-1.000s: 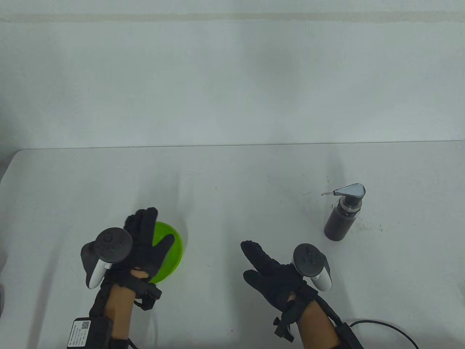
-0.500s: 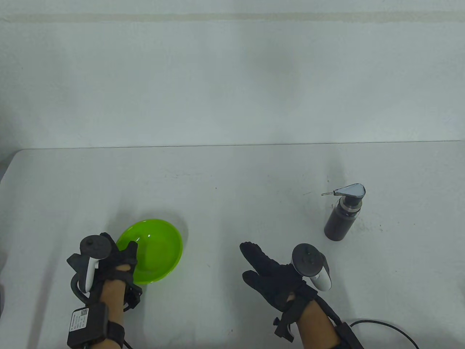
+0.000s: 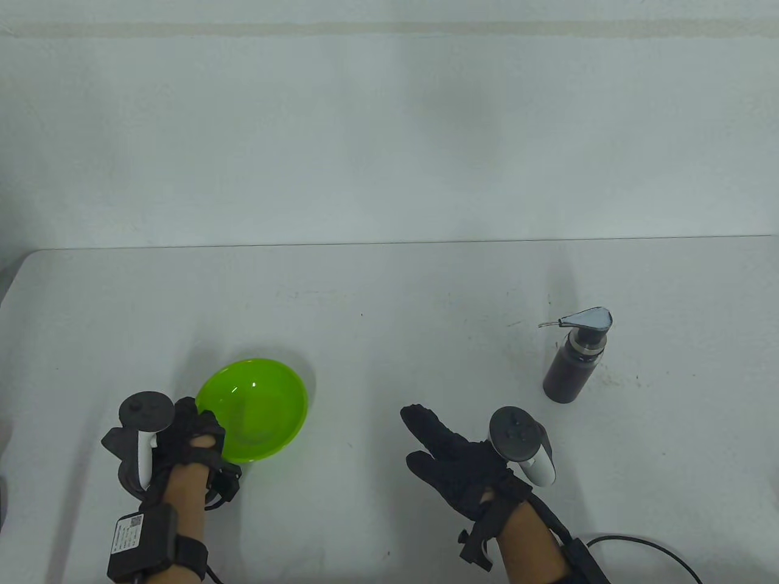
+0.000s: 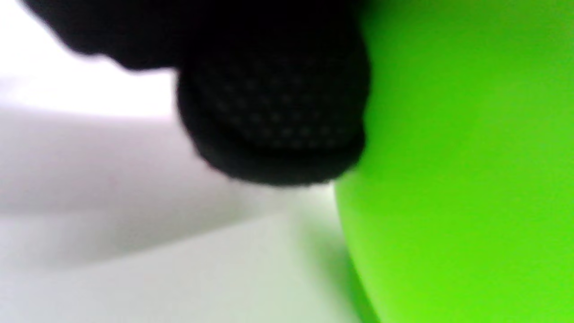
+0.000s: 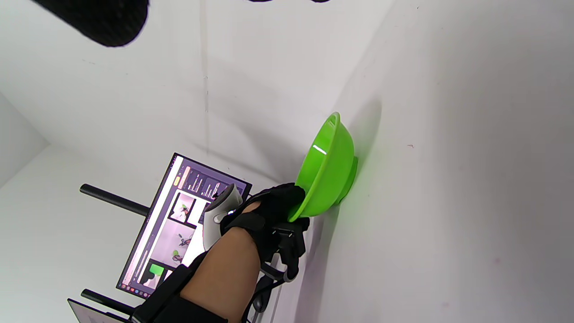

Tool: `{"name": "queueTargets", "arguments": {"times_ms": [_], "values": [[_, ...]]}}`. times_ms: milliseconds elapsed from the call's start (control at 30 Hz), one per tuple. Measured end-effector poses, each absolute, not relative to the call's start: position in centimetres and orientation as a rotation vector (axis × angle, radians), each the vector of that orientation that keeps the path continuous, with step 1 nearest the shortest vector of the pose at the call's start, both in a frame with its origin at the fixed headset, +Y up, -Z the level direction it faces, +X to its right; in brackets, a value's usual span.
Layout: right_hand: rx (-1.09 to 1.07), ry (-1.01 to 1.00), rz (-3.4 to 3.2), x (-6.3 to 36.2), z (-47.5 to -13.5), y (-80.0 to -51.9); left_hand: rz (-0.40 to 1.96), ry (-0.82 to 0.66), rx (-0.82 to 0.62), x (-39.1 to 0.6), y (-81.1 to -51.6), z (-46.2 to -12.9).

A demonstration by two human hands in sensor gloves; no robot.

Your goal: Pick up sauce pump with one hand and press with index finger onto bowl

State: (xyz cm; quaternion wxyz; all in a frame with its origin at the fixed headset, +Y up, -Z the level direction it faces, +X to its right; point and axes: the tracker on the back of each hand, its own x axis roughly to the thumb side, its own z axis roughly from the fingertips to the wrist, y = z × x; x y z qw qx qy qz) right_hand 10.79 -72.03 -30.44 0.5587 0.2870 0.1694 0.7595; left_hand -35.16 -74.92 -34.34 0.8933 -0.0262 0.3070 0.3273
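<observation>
A green bowl (image 3: 258,404) sits at the front left of the white table. My left hand (image 3: 204,429) grips its near-left rim; in the left wrist view a gloved fingertip (image 4: 278,103) presses the bowl's outer wall (image 4: 462,179). The right wrist view shows the bowl (image 5: 327,166) tipped a little, with my left hand (image 5: 278,202) at its rim. The sauce pump (image 3: 572,359), a dark bottle with a silver head whose spout points left, stands upright at the right. My right hand (image 3: 429,441) is open and empty, fingers spread, to the pump's front left and apart from it.
A black cable (image 3: 645,544) trails from my right wrist along the front edge. The table's far edge (image 3: 389,243) meets a plain wall. A monitor (image 5: 188,224) stands off the table's left side.
My left hand drew back from over the bowl to its near-left rim and took hold of it. The bowl shifted slightly. The right hand and the pump have not moved.
</observation>
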Motion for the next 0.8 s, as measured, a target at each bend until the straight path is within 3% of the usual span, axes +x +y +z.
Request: {"name": "queueTargets", "arguments": {"times_ms": [200, 400, 633, 800], "values": [[0.668, 0.367, 1.777, 11.3, -30.5, -71.6, 0.708, 0.482, -0.081, -32.8, -72.3, -35.0], [0.642, 0.3, 1.756, 12.4, -30.6, -71.1, 0.801, 0.273, -0.168, -26.8, -70.4, -35.0], [0.6, 0.188, 1.685, 14.6, -30.6, -70.2, 0.806, 0.058, -0.349, -17.8, -71.5, -33.7], [0.589, 0.17, 1.667, 15.1, -30.7, -70.2, 0.763, -0.014, -0.414, -14.9, -72.7, -32.7]]}}
